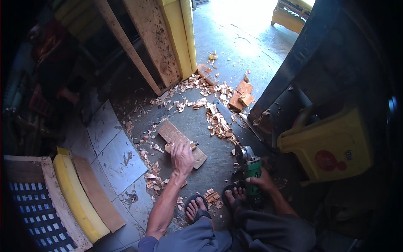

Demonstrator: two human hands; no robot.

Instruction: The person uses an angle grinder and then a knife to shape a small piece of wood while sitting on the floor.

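Note:
My left hand [182,159] is closed over a small pale wooden piece [168,147] with a dark tip showing at its right; the fingers hide most of its shape. It is directly above a flat wooden block [174,133] lying aslant on the floor. In my right hand [262,181] is a green angle grinder [253,169], gripped round its body and held upright by my right foot. The grinder's metal head and round disc [241,154] point away from me, apart from the wood. Whether the disc spins cannot be told.
Wood chips [220,124] lie in an arc around the block. Beyond are orange-brown wood offcuts [241,94] and a long flat blade [224,112]. A yellow plastic stool [331,147] lies at right, a slatted crate [46,201] at left. Someone sits in the dark far left.

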